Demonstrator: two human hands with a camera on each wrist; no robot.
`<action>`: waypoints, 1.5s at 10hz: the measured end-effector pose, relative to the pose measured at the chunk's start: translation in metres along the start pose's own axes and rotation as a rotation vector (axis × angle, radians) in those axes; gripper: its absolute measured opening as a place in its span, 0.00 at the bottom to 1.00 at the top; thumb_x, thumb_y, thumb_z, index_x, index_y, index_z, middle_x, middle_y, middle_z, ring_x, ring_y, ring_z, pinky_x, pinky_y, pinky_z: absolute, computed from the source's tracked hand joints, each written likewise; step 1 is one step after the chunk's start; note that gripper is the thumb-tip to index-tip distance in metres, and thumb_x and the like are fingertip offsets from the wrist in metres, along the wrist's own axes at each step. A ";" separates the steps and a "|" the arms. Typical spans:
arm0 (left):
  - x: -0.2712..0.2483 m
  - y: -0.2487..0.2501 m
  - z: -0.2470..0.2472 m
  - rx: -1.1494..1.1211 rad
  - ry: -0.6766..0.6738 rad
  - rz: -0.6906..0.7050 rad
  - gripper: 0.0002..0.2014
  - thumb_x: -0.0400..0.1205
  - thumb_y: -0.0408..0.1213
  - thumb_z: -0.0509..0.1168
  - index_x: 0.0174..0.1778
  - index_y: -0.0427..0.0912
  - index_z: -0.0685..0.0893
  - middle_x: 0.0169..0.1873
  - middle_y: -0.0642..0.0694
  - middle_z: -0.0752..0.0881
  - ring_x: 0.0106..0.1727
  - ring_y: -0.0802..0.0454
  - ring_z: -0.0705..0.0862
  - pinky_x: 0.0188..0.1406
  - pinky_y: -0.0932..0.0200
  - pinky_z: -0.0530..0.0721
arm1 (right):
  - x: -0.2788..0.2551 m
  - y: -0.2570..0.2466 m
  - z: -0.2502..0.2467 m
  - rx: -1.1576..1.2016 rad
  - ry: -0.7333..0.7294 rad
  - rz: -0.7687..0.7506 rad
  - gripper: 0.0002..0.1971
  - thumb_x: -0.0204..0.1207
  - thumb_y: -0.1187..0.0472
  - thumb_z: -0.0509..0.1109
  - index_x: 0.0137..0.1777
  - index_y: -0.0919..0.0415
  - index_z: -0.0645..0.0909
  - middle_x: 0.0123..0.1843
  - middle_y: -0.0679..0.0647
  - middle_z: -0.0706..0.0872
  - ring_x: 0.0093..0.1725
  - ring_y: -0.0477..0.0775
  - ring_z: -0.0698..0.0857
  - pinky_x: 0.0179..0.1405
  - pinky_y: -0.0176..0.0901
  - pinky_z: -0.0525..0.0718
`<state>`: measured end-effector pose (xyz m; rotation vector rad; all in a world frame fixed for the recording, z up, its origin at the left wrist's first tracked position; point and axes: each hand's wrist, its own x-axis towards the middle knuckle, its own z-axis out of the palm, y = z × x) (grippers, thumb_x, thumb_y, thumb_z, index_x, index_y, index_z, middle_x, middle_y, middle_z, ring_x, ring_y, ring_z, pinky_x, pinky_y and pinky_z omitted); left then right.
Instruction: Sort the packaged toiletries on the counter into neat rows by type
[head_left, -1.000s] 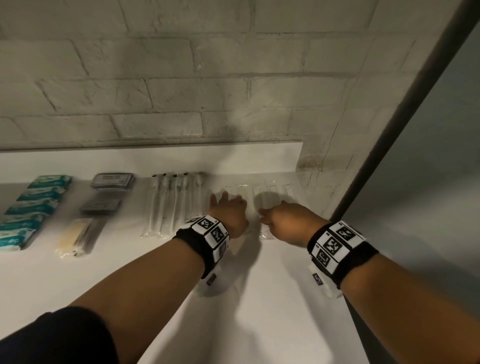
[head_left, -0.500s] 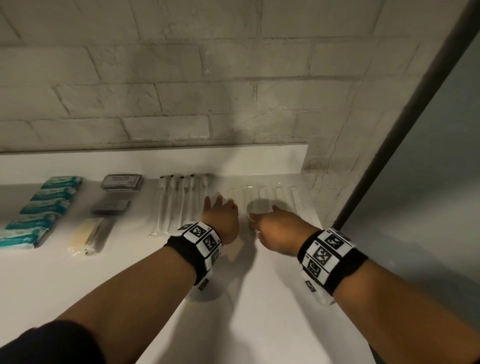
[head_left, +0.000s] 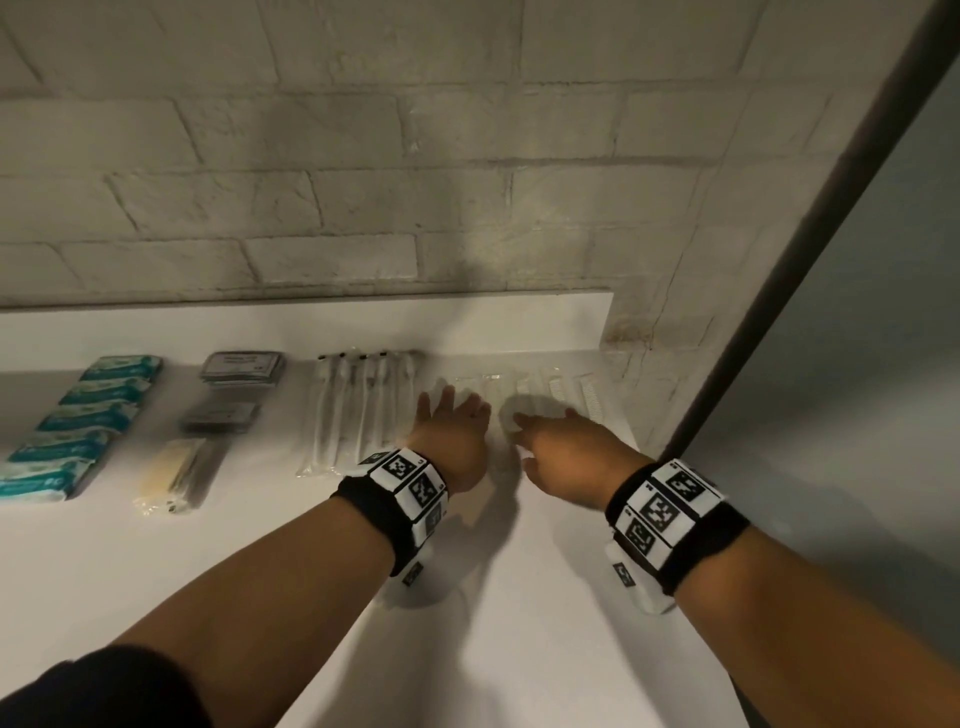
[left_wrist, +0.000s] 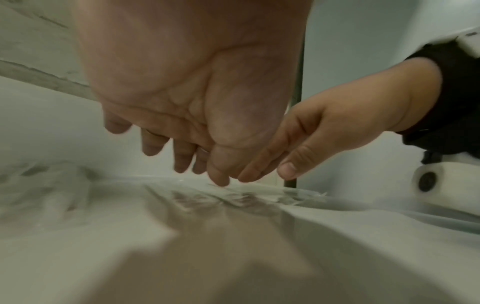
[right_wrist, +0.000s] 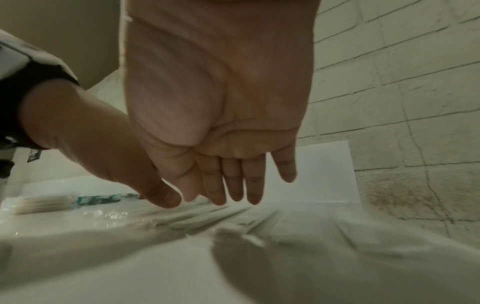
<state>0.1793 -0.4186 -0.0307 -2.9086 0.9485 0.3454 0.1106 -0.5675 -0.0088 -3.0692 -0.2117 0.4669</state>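
On the white counter (head_left: 519, 597) the toiletries lie in rows: teal packets (head_left: 78, 421) at far left, grey sachets (head_left: 236, 384), a yellowish packet (head_left: 174, 470), wrapped toothbrushes (head_left: 358, 405), and clear-wrapped combs (head_left: 561, 389) at the right end. My left hand (head_left: 454, 415) hovers flat, fingers straight, just above the left combs. My right hand (head_left: 550, 436) hovers beside it, fingers straight, over the middle combs. In the wrist views both palms (left_wrist: 197, 98) (right_wrist: 221, 102) are empty, and the clear wrappers (left_wrist: 233, 197) (right_wrist: 259, 218) lie just below the fingertips.
A brick wall (head_left: 363, 182) and a low white backsplash (head_left: 467, 322) stand behind the rows. The counter ends at the right, against a brick corner (head_left: 654, 364) and a dark door frame (head_left: 779, 291). Bare counter stretches toward me.
Both hands have lifted off the comb packets and drawn slightly back toward me; their fingers have straightened. The packets stay in their row.
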 end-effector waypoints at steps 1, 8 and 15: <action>-0.002 0.012 0.003 0.054 0.014 0.115 0.28 0.84 0.38 0.52 0.83 0.45 0.58 0.84 0.47 0.57 0.84 0.36 0.47 0.78 0.31 0.40 | 0.002 0.006 0.004 -0.025 -0.079 0.083 0.22 0.83 0.57 0.56 0.76 0.56 0.73 0.81 0.52 0.70 0.75 0.57 0.73 0.81 0.62 0.56; 0.010 0.060 -0.008 0.073 0.010 0.198 0.28 0.84 0.41 0.54 0.82 0.48 0.60 0.83 0.47 0.59 0.85 0.37 0.47 0.79 0.33 0.38 | -0.012 0.063 0.009 0.119 0.000 0.298 0.23 0.80 0.63 0.57 0.76 0.55 0.72 0.75 0.55 0.77 0.71 0.60 0.78 0.76 0.53 0.67; 0.000 0.078 0.002 0.029 0.117 0.346 0.27 0.83 0.44 0.58 0.80 0.46 0.66 0.80 0.43 0.65 0.83 0.39 0.56 0.80 0.37 0.46 | -0.035 0.077 0.019 0.271 0.060 0.336 0.26 0.82 0.61 0.59 0.80 0.50 0.66 0.82 0.50 0.68 0.76 0.55 0.72 0.74 0.43 0.69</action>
